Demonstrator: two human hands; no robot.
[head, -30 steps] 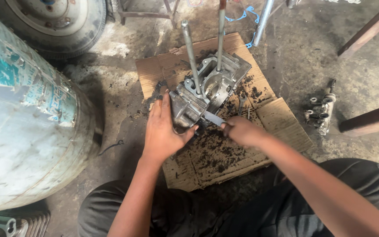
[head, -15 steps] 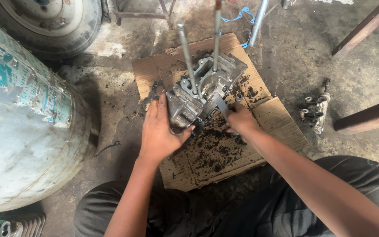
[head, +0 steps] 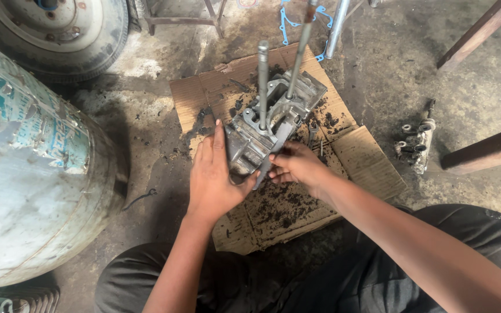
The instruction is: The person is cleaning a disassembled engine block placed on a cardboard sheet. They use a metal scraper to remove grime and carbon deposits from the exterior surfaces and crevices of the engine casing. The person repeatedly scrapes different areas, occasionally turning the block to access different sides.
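Since the earlier frames both hands have slid lower on the casting, and the view has shifted so the cardboard sits more central. Left hand (head: 215,179) lies flat, fingers together, pressed along the left side of the grey metal engine casing (head: 265,124); not closed round it, just bracing it. Right hand (head: 297,165) is curled against the casing's near right edge, fingertips pinching a thin dark metal piece (head: 265,171) that sticks down from the casing; what it is can't be told.

Casing sits on a flattened cardboard sheet (head: 360,156) on the concrete floor (head: 471,81). It's a hollow box-like casting, open on top, cavity visible inside, contents too dark to make out. Two long metal studs (head: 263,81) rise upright from its top. Surface is dull grey, greasy, smeared black. Cardboard is strewn with black grit and crumbs, thickest just near the hands.

Left: big pale drum (head: 24,174) with peeling teal paint, well apart from the casing. Tyre (head: 59,35) top left. Small metal part with round ports (head: 416,142) lies on the floor right of the cardboard. Blue gasket (head: 288,20) beyond the cardboard's far edge.
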